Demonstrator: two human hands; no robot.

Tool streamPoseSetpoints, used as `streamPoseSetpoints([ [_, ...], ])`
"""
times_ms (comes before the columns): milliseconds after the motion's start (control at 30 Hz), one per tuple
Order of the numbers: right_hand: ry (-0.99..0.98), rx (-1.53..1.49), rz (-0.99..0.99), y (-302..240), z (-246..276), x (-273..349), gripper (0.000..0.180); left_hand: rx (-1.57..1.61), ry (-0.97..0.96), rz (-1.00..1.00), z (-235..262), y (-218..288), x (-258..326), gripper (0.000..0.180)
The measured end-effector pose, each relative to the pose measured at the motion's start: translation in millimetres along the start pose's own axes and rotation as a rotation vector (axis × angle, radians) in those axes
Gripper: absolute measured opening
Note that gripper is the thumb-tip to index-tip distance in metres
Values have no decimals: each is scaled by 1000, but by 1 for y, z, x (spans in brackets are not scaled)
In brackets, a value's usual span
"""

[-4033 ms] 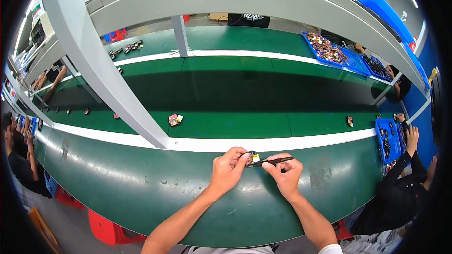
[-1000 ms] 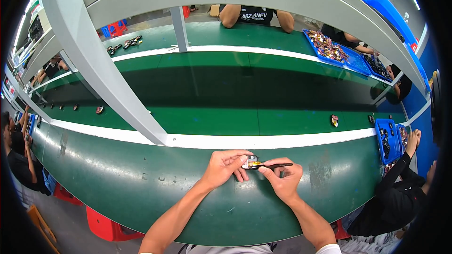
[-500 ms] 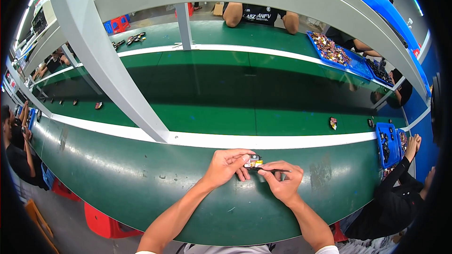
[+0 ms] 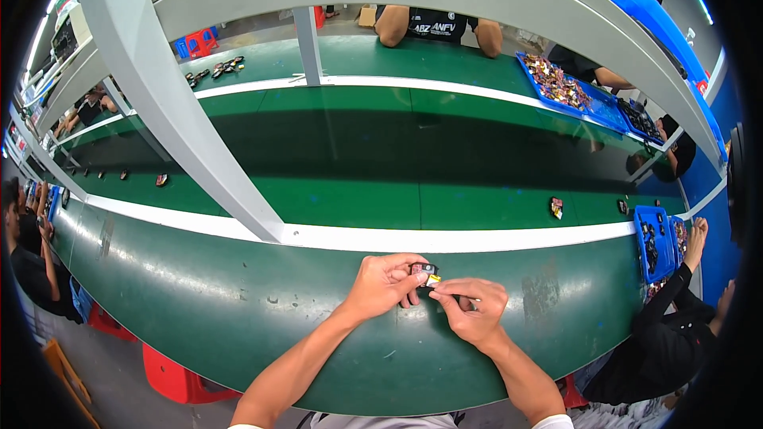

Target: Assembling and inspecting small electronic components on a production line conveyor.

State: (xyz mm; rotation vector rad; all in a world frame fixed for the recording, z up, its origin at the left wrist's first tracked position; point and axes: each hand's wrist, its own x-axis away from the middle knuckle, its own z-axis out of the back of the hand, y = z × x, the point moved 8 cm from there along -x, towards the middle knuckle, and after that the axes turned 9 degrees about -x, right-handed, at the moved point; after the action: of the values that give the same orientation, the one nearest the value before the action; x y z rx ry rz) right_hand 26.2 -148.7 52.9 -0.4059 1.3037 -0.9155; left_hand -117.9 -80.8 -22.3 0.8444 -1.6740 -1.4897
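Observation:
My left hand [image 4: 380, 284] is closed around the edge of a small black electronic device [image 4: 429, 269], held above the green bench. A yellow-and-white piece [image 4: 433, 280] shows on its near side. My right hand [image 4: 477, 311] pinches at that near edge, its fingertips touching or almost touching the device. A thin dark tool [image 4: 476, 299] lies in the right hand, mostly hidden by the fingers; its exact kind cannot be made out.
Beyond the white rail [image 4: 445, 238] runs a green conveyor belt [image 4: 342, 199] carrying small devices, one [image 4: 556, 206] on the right. A grey post [image 4: 183, 111] slants up at left. Blue trays of parts [image 4: 653, 246] stand by a co-worker [image 4: 668, 342] at right.
The devices on the belt have shifted slightly left. My right hand has turned, so the thin tool that jutted out rightward is now mostly covered. The device in my left hand has tilted slightly.

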Motion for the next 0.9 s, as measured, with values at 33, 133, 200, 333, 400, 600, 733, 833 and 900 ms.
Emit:
streamPoseSetpoints([
  [33, -2, 11, 9, 0, 0, 0, 14, -5, 3, 10, 0, -1, -2, 20],
  [133, -18, 3, 0, 2, -4, 0, 14, -35, 29, 13, 3, -4, -4, 17],
  [200, -18, -1, 9, 4, -7, 2, 14, -70, 61, 5, 7, -5, -3, 16],
  [333, 10, 34, 12, 7, -7, 2, 15, -45, 106, -30, 7, -10, -2, 17],
  [400, 74, 24, 1, 10, 0, 5, 17, 20, 202, -75, 11, -14, -5, 19],
  [600, 228, -12, -98, 33, 18, 11, 18, 6, 343, -79, 21, -6, -23, 22],
  [733, 219, -26, -146, 38, 16, 15, 17, -232, 414, -82, 35, 8, -60, 23],
  [833, 223, -40, -174, 36, 9, 13, 16, -685, 440, -101, 56, 1, -87, 38],
  [900, 244, -20, -188, 36, 10, 12, 15, -1047, 673, -205, 61, 19, -79, 48],
])
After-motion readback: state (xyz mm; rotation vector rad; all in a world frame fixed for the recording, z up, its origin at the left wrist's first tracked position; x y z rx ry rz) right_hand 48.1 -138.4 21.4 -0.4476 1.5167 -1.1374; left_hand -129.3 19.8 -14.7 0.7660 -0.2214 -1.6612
